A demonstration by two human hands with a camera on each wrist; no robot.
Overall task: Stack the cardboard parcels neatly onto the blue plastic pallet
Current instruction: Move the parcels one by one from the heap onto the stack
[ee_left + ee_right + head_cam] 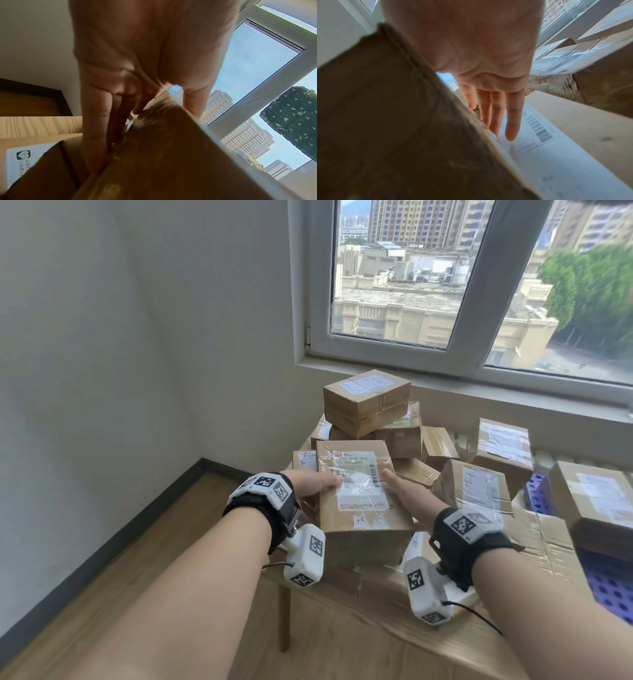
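While the wood floor (113,559) and grey-white wall (102,337) fill the left side of the head view, the action sits around the middle. Left hand (313,484) has its thumb laid over the top edge of a cardboard parcel (359,501), and the left wrist view shows the fingers (97,135) running straight down the parcel's left side, so it's pinching that edge between thumb and fingers. The parcel has a white shipping label under clear tape and is tilted a bit, held up over the near corner of the desk (394,642), which has flattened cardboard on it.

Right hand (409,494) is flat against the parcel's right side, fingers (511,121) straight and together, more pressing than gripping. So the box is basically squeezed between both hands.

Behind it is a messy pile of parcels (368,402), the top one sitting crooked just under the window (479,285). Further right, more parcels (596,501) sit on the blue plastic pallet (613,590), whose perforated surface peeks out between and below them.
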